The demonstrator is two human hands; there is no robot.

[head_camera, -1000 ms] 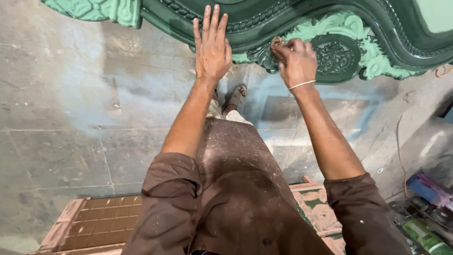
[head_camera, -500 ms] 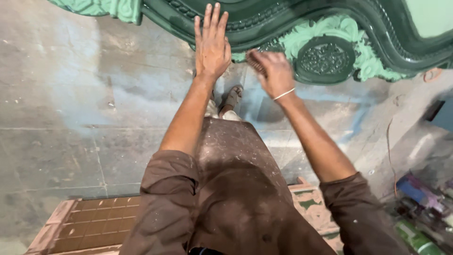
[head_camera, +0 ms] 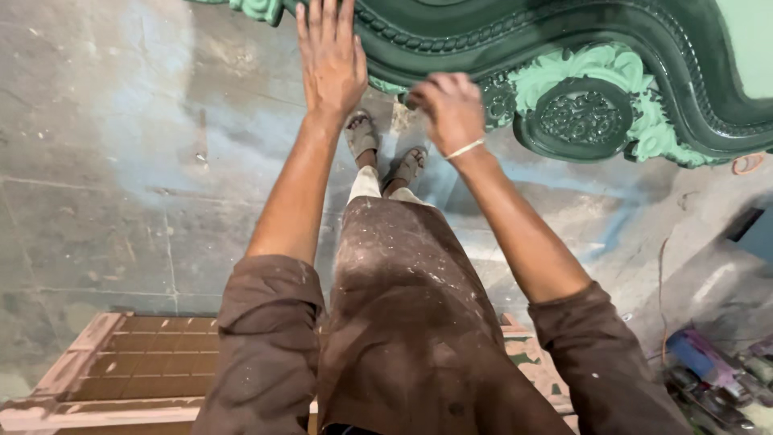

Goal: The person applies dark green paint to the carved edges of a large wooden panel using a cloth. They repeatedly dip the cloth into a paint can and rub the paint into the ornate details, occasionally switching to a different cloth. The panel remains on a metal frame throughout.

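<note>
A large carved panel (head_camera: 515,36) painted dark green lies across the top of the view, with a light green leafy rosette (head_camera: 580,113) at its lower edge. My left hand (head_camera: 330,60) rests flat on the panel's edge, fingers apart, holding nothing. To its right, my right hand (head_camera: 451,109) is blurred and curled shut against the carved edge, left of the rosette. Whether anything small is inside it I cannot tell. A thin pale band (head_camera: 465,149) circles that wrist.
My sandalled feet (head_camera: 362,133) stand on the grey concrete floor (head_camera: 121,161) just below the panel. A brown panelled wooden piece (head_camera: 145,354) lies under me at the lower left. Tools and cables (head_camera: 708,370) lie at the lower right.
My right hand has moved left along the carved edge, away from the rosette and closer to the left hand. The left hand stays flat on the panel.
</note>
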